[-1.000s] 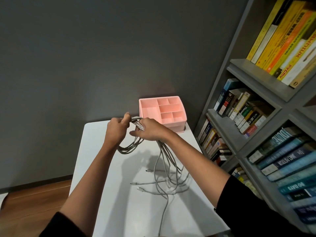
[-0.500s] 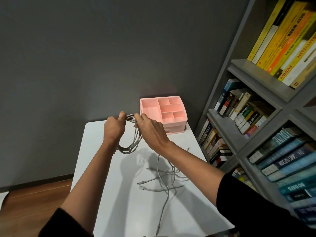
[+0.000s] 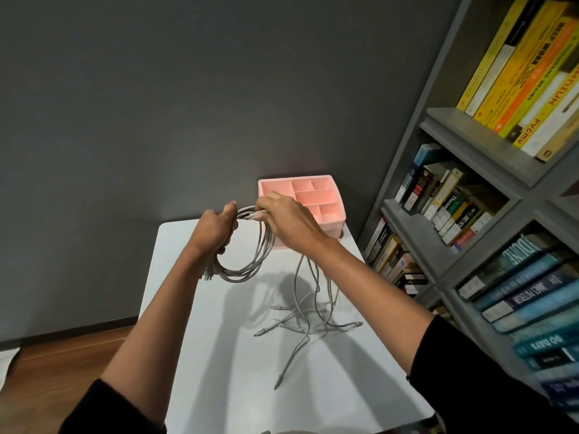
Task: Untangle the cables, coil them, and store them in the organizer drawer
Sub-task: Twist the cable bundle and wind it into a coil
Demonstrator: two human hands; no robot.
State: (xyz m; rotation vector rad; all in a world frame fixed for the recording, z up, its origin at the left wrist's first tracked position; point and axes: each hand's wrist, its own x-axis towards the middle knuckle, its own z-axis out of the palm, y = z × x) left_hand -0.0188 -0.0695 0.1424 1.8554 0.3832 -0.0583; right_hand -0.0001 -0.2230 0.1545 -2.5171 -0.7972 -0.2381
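A bundle of several grey cables [image 3: 250, 264] hangs as a round coil above the white table [image 3: 194, 355]. My left hand [image 3: 216, 230] grips the coil at its upper left. My right hand [image 3: 285, 220] holds the same strands at the top of the loop, fingers curled over them. Below my right wrist the loose cable ends [image 3: 300, 321] trail down and spread over the table, plugs lying apart. The pink organizer [image 3: 326, 198] with open compartments stands at the table's far right corner, just behind my right hand. Its drawer front is hidden.
A grey bookshelf [image 3: 470, 189] packed with books runs along the right, close to the table's edge. A dark grey wall stands behind the table. Wooden floor [image 3: 62, 364] shows at the lower left.
The loop has grown as my right hand swung up and over to the top of it. The loose ends were drawn shorter and shifted on the table. My left hand stayed put.
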